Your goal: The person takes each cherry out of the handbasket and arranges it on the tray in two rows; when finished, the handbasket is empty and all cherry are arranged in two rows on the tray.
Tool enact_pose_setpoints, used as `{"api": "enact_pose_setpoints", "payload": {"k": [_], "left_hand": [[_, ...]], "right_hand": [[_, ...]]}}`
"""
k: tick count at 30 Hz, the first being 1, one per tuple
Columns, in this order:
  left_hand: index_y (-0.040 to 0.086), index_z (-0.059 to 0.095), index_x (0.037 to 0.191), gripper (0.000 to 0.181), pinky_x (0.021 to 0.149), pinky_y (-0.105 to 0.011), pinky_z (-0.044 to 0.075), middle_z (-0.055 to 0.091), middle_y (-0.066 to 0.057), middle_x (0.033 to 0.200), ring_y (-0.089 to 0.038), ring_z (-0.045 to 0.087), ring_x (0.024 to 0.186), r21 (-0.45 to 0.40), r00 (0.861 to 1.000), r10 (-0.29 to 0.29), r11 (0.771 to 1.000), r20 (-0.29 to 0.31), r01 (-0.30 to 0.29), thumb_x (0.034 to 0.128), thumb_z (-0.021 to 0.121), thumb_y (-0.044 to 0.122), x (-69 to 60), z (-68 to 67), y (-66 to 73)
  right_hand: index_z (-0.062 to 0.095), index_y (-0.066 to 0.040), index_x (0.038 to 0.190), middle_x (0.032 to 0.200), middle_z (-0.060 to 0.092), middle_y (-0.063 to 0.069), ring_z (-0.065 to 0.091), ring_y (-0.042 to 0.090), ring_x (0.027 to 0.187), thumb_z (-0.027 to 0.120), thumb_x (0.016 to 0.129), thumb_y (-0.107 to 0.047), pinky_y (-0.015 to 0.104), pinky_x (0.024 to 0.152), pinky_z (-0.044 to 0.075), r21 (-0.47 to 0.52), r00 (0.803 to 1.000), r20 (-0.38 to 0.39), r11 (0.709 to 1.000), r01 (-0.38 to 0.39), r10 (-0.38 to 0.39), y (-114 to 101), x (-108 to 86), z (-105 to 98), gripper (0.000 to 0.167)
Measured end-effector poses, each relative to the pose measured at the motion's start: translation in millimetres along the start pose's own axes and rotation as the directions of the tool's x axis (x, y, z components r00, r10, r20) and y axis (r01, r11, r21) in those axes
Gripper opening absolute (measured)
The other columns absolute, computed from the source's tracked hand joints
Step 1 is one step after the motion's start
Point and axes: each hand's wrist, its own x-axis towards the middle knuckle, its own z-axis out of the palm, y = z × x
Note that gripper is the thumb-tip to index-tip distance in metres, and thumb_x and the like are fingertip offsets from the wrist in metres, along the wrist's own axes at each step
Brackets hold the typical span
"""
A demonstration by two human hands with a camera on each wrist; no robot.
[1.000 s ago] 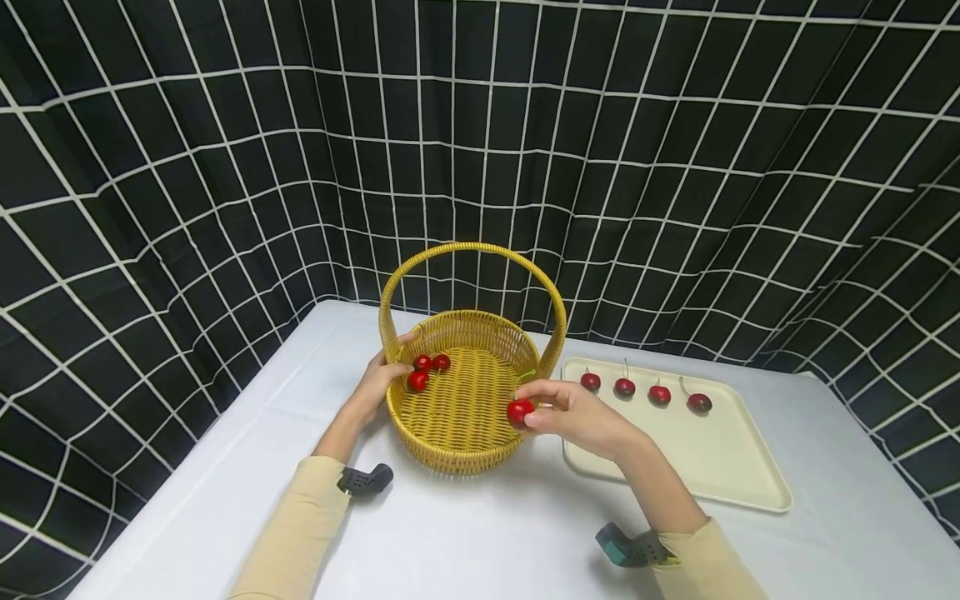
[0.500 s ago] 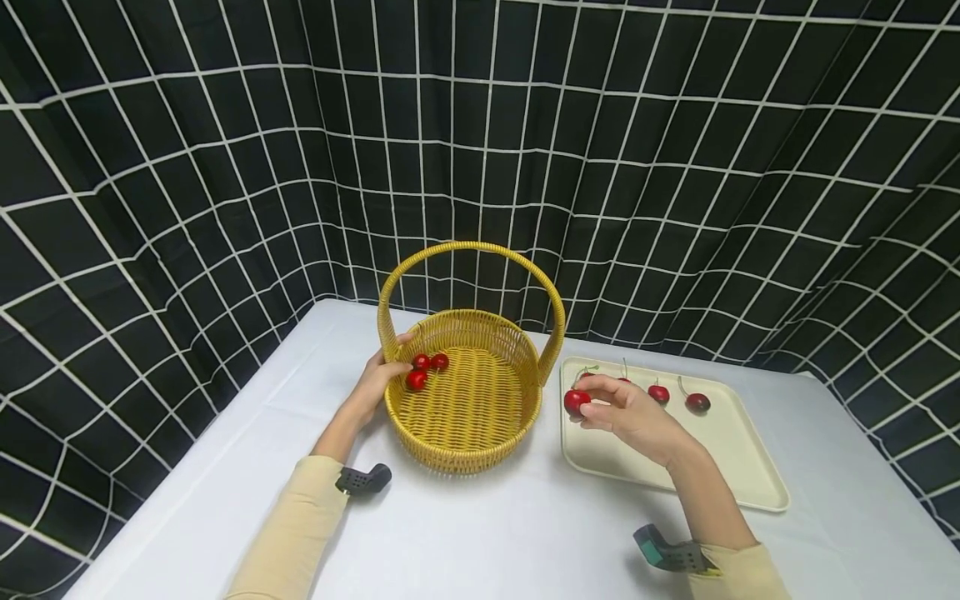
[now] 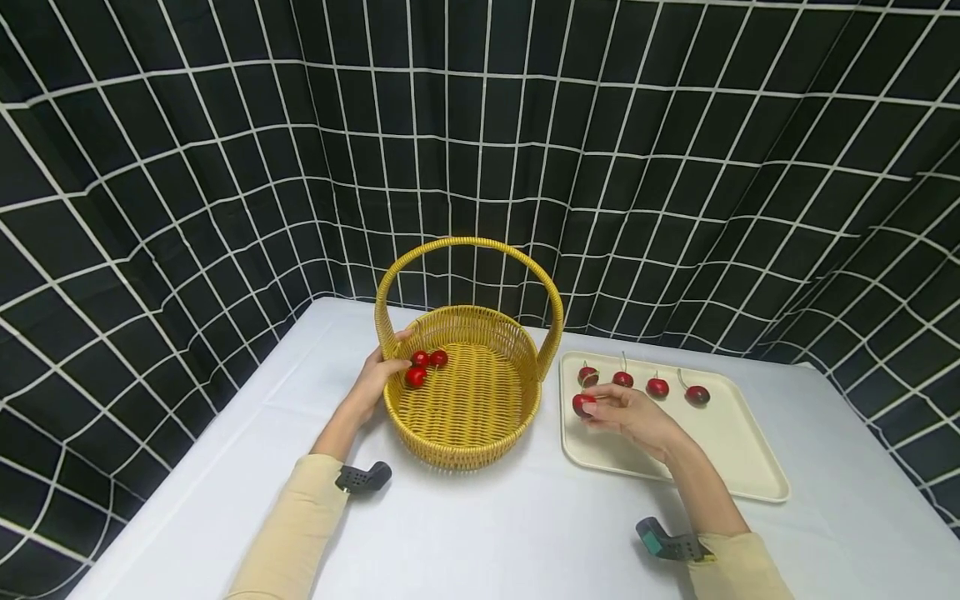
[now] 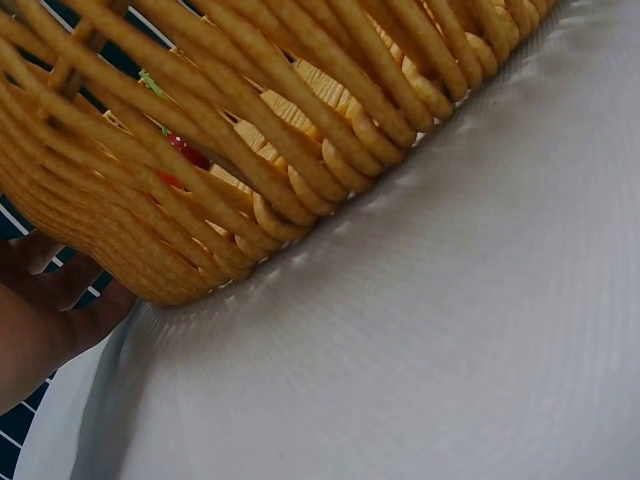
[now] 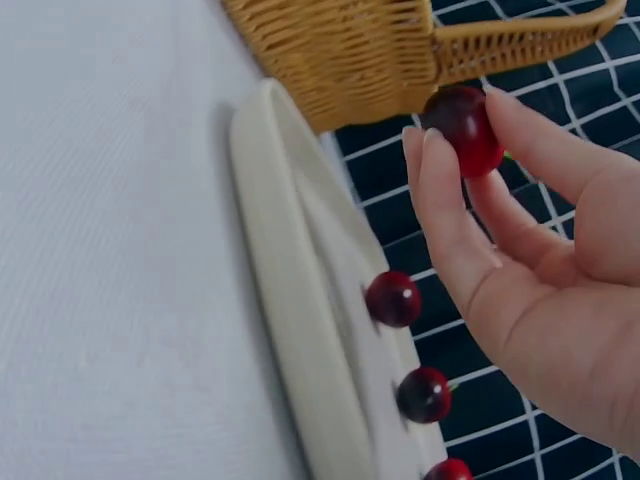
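Observation:
My right hand (image 3: 637, 418) pinches a red cherry (image 3: 583, 406) over the left part of the cream tray (image 3: 720, 454). In the right wrist view, thumb and fingertips of the hand (image 5: 540, 240) hold that cherry (image 5: 464, 130) above the tray's edge. My left hand (image 3: 369, 385) grips the left rim of the yellow wicker basket (image 3: 463, 457), thumb over the rim. Three cherries, one of them nearest the front (image 3: 416, 377), lie inside at the basket's left. The left wrist view shows the fingers of the hand (image 4: 50, 305) against the basket's outer wall (image 4: 200, 180).
Several cherries with stems, one at the right end (image 3: 697, 395), lie in a row along the back of the tray. The basket's tall handle (image 3: 471, 242) arches over it. A black curtain with white grid lines (image 3: 525, 125) stands behind the white table (image 3: 480, 533).
My right hand has moved right with the cherry, from the basket's right rim to over the tray. My left hand stays at the basket. The head view has shifted slightly.

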Motion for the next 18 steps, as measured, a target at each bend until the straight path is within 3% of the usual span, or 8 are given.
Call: {"api": "enact_pose_setpoints", "payload": {"k": [3, 7, 12, 18], "left_hand": [[0.007, 0.033, 0.147, 0.058, 0.111, -0.051, 0.014, 0.024, -0.014, 0.154, -0.031, 0.019, 0.140, -0.006, 1.000, -0.007, 1.000, 0.005, 0.007, 0.0907, 0.048, 0.001, -0.7, -0.4, 1.1], [0.013, 0.035, 0.147, 0.058, 0.111, -0.052, 0.013, 0.025, -0.011, 0.154, -0.030, 0.019, 0.140, -0.001, 1.000, 0.006, 1.000, -0.003, -0.006, 0.0911, 0.049, 0.005, 7.0, -2.4, -11.4], [0.014, 0.038, 0.145, 0.057, 0.111, -0.051, 0.013, 0.027, -0.010, 0.153, -0.029, 0.020, 0.140, 0.010, 1.000, 0.011, 1.000, -0.022, -0.011, 0.0902, 0.050, 0.006, 7.7, -2.2, -14.4], [0.013, 0.038, 0.145, 0.056, 0.111, -0.051, 0.015, 0.028, -0.011, 0.153, -0.029, 0.021, 0.140, 0.010, 1.000, 0.013, 1.000, -0.025, -0.013, 0.0901, 0.049, 0.006, 7.7, -2.6, -13.9]], "right_hand": [[0.040, 0.016, 0.129, 0.102, 0.065, 0.009, 0.065, 0.024, 0.096, 0.064, 0.091, -0.011, 0.032, 0.086, 0.051, 0.003, 0.999, -0.029, 1.000, -0.019, 0.019, 5.7, 3.5, -1.9, 0.052], [0.042, 0.016, 0.128, 0.103, 0.064, 0.008, 0.065, 0.021, 0.096, 0.065, 0.091, -0.009, 0.032, 0.085, 0.051, 0.012, 0.995, -0.085, 0.999, -0.045, 0.046, 16.0, 9.2, -4.5, 0.050], [0.046, 0.016, 0.125, 0.101, 0.063, 0.009, 0.066, 0.014, 0.089, 0.067, 0.089, -0.007, 0.031, 0.082, 0.053, 0.012, 0.983, -0.161, 0.997, -0.081, 0.082, 24.4, 13.9, -3.5, 0.048], [0.050, 0.016, 0.121, 0.092, 0.064, 0.007, 0.063, 0.009, 0.079, 0.068, 0.088, -0.008, 0.025, 0.075, 0.054, -0.073, 0.967, -0.243, 0.993, -0.092, 0.072, 26.6, 15.4, 0.6, 0.045]]}}
